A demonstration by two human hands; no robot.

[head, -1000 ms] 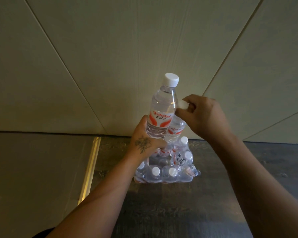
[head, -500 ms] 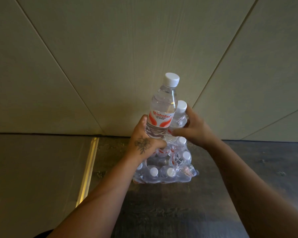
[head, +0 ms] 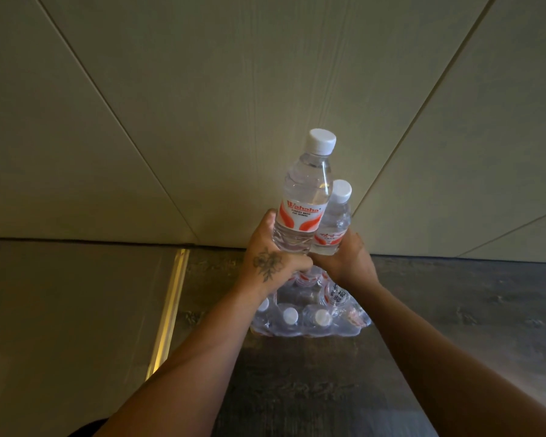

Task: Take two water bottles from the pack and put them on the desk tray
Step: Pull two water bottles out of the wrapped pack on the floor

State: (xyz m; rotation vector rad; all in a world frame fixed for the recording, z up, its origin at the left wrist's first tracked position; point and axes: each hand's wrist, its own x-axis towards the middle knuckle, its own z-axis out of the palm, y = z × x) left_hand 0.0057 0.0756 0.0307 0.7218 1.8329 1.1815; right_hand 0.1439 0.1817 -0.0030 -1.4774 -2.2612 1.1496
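Note:
A shrink-wrapped pack of water bottles [head: 309,320] lies on the dark floor against the wall. My left hand [head: 273,263] grips the lower part of a clear water bottle [head: 306,190] with a white cap and a red-and-white label, held upright above the pack. Right beside it, my right hand [head: 349,263] holds a second bottle [head: 336,222] from below, lower and partly behind the first. The two bottles touch. No desk tray is in view.
A beige panelled wall [head: 202,105] rises straight behind the pack. A brass strip [head: 167,313] runs along the floor on the left, dividing a grey floor area [head: 60,326] from the dark wood-look floor [head: 454,310].
My right hand slid from the second bottle's cap down to its base and lifted it out of the pack, up beside the first bottle. My left hand kept its bottle nearly still.

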